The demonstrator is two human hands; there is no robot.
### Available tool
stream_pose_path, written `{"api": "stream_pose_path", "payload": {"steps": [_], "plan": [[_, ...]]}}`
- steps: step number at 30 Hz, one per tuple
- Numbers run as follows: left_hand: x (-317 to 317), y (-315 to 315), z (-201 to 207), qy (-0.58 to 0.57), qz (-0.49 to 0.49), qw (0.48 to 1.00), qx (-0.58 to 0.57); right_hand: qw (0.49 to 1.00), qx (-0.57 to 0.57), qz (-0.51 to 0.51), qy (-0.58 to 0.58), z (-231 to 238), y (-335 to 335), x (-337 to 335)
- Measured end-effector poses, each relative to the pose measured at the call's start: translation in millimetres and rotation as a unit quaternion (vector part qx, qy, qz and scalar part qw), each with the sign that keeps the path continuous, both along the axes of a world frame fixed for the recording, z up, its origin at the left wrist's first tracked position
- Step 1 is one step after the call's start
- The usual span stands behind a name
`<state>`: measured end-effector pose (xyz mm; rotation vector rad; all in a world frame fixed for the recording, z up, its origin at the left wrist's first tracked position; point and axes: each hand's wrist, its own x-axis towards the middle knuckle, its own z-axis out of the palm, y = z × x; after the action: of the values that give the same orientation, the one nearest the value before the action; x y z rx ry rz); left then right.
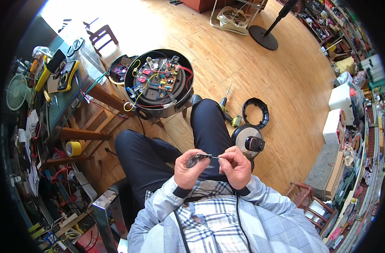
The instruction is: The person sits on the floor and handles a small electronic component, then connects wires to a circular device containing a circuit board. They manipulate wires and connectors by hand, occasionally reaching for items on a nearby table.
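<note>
Above my lap, my left hand [188, 170] is closed around a small grey-and-black part [198, 156], whose kind I cannot make out. Opposite it, my right hand [236, 168] pinches a thin pale wire-like piece [215, 157] that spans the gap to that part. Whether the two are joined is too small to tell. Beyond my knees stands an opened electric cooker [185, 102], its underside up. Its circuit board [170, 78] and several coloured wires are exposed, and neither hand touches them.
Right of my knee lie a cordless drill [224, 108], a black ring [266, 116] and a round cooker lid [239, 137]. A workbench [70, 134] at left carries a yellow multimeter [68, 76] and a small green fan [17, 92]. Cluttered shelves [365, 177] line the right.
</note>
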<state>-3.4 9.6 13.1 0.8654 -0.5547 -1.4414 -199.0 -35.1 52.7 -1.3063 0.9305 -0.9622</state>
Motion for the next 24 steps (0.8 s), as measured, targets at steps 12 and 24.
{"api": "stream_pose_path", "payload": {"steps": [12,24], "plan": [[16,-9,29,-0.289,-0.03,0.899,-0.329,0.869,-0.45,0.097,0.181,8,-28,-18],[17,-13,27,-0.296,-0.047,0.896,-0.328,0.872,-0.447,0.121,0.162,4,-29,-14]]}}
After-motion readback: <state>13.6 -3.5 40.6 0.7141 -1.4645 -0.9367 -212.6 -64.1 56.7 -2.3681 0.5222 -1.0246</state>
